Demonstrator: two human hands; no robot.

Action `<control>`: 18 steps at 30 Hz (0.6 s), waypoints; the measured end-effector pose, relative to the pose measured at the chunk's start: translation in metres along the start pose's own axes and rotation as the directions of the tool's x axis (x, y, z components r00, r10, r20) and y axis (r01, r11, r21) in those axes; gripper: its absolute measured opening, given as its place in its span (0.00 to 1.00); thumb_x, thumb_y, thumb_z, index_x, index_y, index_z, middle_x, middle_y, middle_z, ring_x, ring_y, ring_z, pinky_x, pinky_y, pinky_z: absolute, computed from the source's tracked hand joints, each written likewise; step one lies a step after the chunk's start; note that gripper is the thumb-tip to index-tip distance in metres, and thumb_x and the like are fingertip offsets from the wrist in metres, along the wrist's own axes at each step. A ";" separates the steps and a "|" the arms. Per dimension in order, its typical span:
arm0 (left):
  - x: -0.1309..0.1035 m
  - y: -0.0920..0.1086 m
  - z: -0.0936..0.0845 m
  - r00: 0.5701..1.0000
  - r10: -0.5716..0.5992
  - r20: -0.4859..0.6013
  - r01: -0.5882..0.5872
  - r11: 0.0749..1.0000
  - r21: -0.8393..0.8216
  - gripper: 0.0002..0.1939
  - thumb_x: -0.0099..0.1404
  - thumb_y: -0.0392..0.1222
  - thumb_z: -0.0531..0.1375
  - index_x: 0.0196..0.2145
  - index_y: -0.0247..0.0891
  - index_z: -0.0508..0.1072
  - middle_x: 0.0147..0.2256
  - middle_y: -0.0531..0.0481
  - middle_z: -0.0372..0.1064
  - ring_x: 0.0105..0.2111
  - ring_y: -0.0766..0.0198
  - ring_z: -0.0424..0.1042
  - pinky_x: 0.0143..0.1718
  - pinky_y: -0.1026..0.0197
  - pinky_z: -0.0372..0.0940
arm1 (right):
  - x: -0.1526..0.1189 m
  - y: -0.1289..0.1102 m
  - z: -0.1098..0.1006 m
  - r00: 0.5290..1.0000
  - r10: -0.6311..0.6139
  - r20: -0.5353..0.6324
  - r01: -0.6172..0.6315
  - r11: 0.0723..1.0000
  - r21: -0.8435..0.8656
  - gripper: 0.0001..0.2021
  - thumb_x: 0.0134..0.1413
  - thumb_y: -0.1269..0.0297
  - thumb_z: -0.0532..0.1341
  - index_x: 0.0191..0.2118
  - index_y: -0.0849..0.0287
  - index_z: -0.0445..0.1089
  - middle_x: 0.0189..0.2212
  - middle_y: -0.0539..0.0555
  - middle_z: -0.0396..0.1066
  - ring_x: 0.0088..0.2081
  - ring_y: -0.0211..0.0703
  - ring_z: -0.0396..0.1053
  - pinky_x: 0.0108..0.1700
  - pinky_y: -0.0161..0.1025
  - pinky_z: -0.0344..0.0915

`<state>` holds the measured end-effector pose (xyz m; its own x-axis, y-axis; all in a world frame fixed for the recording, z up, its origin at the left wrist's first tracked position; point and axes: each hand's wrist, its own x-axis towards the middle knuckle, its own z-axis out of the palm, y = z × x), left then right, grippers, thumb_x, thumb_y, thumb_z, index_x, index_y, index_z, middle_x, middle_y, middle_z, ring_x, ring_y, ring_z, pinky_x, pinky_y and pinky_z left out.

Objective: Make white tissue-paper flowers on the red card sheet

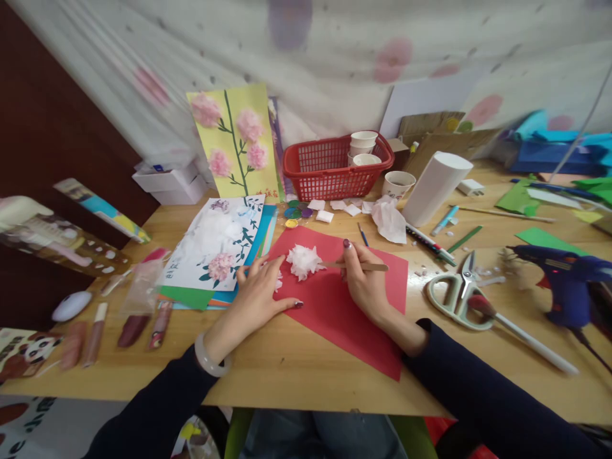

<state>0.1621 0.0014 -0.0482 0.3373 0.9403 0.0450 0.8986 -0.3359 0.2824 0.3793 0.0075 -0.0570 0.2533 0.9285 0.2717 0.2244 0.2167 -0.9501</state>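
A red sheet of paper (335, 312) lies at an angle on the wooden table. On its upper left part sits a white ruffled flower (304, 262), and a small pink piece (278, 281) shows beside my left hand. My left hand (261, 290) rests on the sheet's left edge, fingers spread, thumb pointing right, holding nothing. Between the thumb and fingers of my right hand (364, 280) is a thin wooden stick (377, 267), its far tip reaching the flower's right side.
Behind stand a red basket (329, 169) with paper cups, a yellow flower picture (239, 143) and a white roll (436, 188). Painted sheets (191, 255) lie left. Scissors (461, 293), a brush (530, 338) and a blue glue gun (567, 280) lie right.
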 end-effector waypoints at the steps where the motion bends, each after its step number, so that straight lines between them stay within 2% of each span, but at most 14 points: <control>1: 0.000 0.001 0.000 1.000 -0.006 0.006 0.006 1.000 0.000 0.43 0.58 0.58 0.66 0.65 0.44 0.55 0.64 0.36 0.58 0.65 0.37 0.49 0.59 0.34 0.45 | 0.001 0.000 -0.001 1.000 0.005 -0.015 -0.005 1.000 0.030 0.22 0.64 0.48 0.52 0.22 0.55 0.61 0.16 0.47 0.59 0.20 0.37 0.58 0.24 0.35 0.53; 5: 0.000 0.001 -0.001 1.000 0.002 -0.002 -0.002 1.000 -0.006 0.42 0.59 0.59 0.65 0.65 0.46 0.55 0.63 0.36 0.59 0.65 0.37 0.50 0.59 0.33 0.45 | 0.002 0.002 -0.001 1.000 0.031 -0.004 -0.031 0.996 0.086 0.23 0.62 0.46 0.54 0.22 0.55 0.62 0.15 0.46 0.59 0.18 0.36 0.57 0.23 0.35 0.52; 9: 0.000 0.000 -0.002 1.000 0.010 0.011 -0.009 1.000 -0.004 0.41 0.59 0.59 0.65 0.65 0.46 0.56 0.63 0.37 0.59 0.65 0.37 0.50 0.59 0.34 0.46 | 0.001 0.001 0.002 0.999 0.012 0.037 -0.014 0.998 0.068 0.22 0.63 0.47 0.54 0.22 0.55 0.62 0.15 0.46 0.59 0.18 0.36 0.57 0.23 0.35 0.52; 18: -0.003 0.000 -0.001 1.000 0.031 -0.001 -0.031 0.999 0.037 0.37 0.62 0.54 0.64 0.64 0.42 0.57 0.64 0.37 0.59 0.65 0.40 0.52 0.60 0.35 0.47 | 0.000 0.000 0.004 0.987 -0.087 0.133 0.111 0.977 -0.180 0.20 0.64 0.54 0.50 0.22 0.55 0.55 0.16 0.46 0.55 0.20 0.35 0.54 0.24 0.35 0.50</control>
<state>0.1613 -0.0013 -0.0476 0.3652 0.9293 0.0546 0.8972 -0.3670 0.2455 0.3761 0.0085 -0.0580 0.1051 0.9379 0.3307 0.4169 0.2604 -0.8709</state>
